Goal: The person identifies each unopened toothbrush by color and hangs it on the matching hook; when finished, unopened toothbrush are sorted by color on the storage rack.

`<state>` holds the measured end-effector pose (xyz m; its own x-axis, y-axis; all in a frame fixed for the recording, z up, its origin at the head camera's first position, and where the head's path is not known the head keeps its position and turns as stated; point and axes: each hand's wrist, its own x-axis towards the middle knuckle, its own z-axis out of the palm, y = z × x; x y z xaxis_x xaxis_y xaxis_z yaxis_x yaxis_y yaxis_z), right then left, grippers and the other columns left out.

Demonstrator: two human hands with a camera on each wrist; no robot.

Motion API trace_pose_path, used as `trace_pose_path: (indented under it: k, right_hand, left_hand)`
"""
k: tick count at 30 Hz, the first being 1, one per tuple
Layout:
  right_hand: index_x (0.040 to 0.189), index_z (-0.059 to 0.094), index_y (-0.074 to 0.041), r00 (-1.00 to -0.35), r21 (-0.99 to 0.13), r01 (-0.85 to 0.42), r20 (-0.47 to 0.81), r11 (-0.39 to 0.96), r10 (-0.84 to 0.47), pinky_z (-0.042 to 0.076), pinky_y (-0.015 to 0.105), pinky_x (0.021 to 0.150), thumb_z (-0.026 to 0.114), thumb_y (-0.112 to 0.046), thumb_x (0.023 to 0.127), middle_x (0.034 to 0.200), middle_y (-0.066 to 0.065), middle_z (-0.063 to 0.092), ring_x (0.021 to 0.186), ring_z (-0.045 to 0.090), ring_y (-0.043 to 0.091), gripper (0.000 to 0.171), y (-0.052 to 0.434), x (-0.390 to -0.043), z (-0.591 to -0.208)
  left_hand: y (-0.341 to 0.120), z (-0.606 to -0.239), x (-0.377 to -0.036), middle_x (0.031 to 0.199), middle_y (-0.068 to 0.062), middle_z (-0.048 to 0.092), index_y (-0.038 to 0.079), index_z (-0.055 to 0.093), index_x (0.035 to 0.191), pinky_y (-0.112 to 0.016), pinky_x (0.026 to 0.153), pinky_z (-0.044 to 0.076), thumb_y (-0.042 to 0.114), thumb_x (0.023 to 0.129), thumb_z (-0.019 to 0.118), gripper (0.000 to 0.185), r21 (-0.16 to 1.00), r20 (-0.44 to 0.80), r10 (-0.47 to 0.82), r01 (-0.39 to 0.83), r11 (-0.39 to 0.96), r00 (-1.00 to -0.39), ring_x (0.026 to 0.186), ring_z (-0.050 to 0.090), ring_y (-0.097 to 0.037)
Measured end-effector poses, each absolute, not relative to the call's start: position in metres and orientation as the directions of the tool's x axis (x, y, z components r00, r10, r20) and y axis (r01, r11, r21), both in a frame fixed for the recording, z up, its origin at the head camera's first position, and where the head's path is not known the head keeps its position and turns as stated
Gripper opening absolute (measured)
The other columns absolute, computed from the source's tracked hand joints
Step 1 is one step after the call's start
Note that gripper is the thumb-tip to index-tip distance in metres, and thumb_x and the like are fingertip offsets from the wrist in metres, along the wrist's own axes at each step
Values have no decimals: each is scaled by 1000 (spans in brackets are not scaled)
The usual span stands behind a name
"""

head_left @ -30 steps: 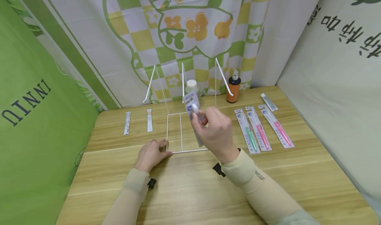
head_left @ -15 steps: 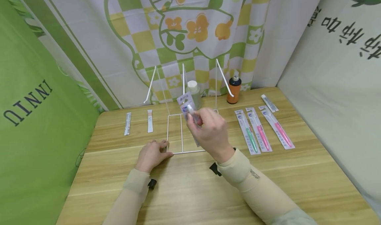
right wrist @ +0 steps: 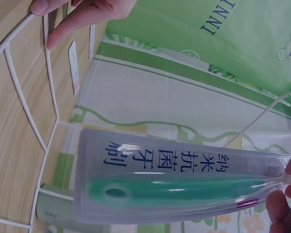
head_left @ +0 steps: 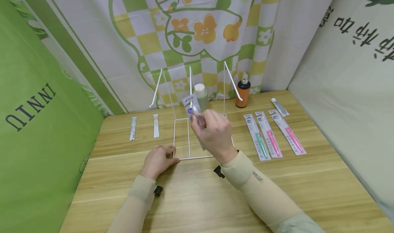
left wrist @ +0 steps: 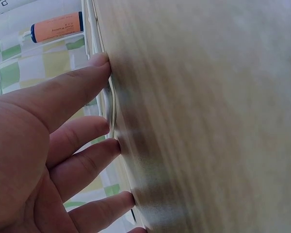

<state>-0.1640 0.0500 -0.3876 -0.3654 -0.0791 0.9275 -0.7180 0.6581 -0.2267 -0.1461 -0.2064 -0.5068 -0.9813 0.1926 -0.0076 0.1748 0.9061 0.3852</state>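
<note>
Right hand (head_left: 213,130) pinches packaged toothbrush (right wrist: 179,188) at middle prong (head_left: 190,79) of rack (head_left: 189,139); left hand (head_left: 158,161), fingers extended, touches rack corner. Likely hanging step; whether threaded, cannot tell. Next calls for seating toothbrush, then release.

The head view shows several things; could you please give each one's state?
Held toothbrush, packaged, raised in the right hand
Wire rack, standing, touched by the left hand
Three other toothbrushes, packaged, lying flat
Orange bottle, upright
Pale green bottle, upright, capped
Tube, lying down
Two slim packets, lying flat
</note>
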Motion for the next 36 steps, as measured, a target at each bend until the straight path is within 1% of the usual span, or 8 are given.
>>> trace_pose_path:
  k: [7, 12, 17, 23, 28, 36]
  right_hand:
    - [84, 65, -4, -390, -245, -699, 918, 672, -71, 38, 31, 44, 74, -9, 92, 63, 0, 53, 49, 43, 14, 14, 46, -179, -391]
    - [85, 65, -3, -411, -264, -685, 909, 679, -61, 41, 32, 45, 74, -9, 93, 65, 2, 56, 50, 47, 15, 13, 44, -190, -393]
    - [86, 66, -4, -432, -285, -675, 900, 681, -51, 42, 32, 46, 73, -10, 94, 67, 2, 58, 52, 49, 16, 13, 42, -198, -394]
    - [87, 65, -3, -434, -288, -663, 900, 691, -40, 44, 36, 46, 70, -11, 96, 68, 4, 59, 51, 51, 18, 13, 37, -208, -394]
    - [85, 64, -3, -434, -299, -659, 901, 690, -23, 43, 35, 45, 71, -11, 95, 66, 5, 58, 51, 50, 18, 15, 36, -219, -395]
    - [86, 64, -3, -479, -317, -636, 877, 703, -38, 44, 34, 45, 71, -11, 97, 66, 5, 58, 51, 51, 18, 15, 34, -235, -393]
  left_hand:
    - [-207, -508, -147, 142, -3, 70, 16, 75, 139, -58, 101, 56, 46, 89, 90, 60, 387, -14, 188, 169, 907, -982, 130, 66, -41]
    - [-207, -508, -147, 141, -4, 71, 15, 76, 137, -60, 100, 56, 44, 89, 90, 58, 381, -3, 201, 185, 906, -979, 130, 65, -45]
    - [-206, -506, -147, 141, -4, 71, 15, 76, 138, -61, 103, 55, 45, 89, 89, 59, 378, -9, 205, 186, 907, -979, 133, 62, -48]
    - [-206, -507, -147, 142, -4, 70, 14, 75, 138, -63, 102, 55, 45, 90, 89, 59, 366, -9, 210, 192, 911, -978, 133, 60, -51]
    - [-206, -507, -147, 143, -5, 70, 14, 75, 139, -63, 102, 55, 45, 90, 88, 59, 355, -7, 219, 202, 913, -976, 134, 60, -52]
    - [-207, -508, -148, 144, -6, 69, 13, 75, 139, -64, 104, 53, 45, 91, 88, 59, 347, -11, 223, 205, 915, -975, 134, 58, -54]
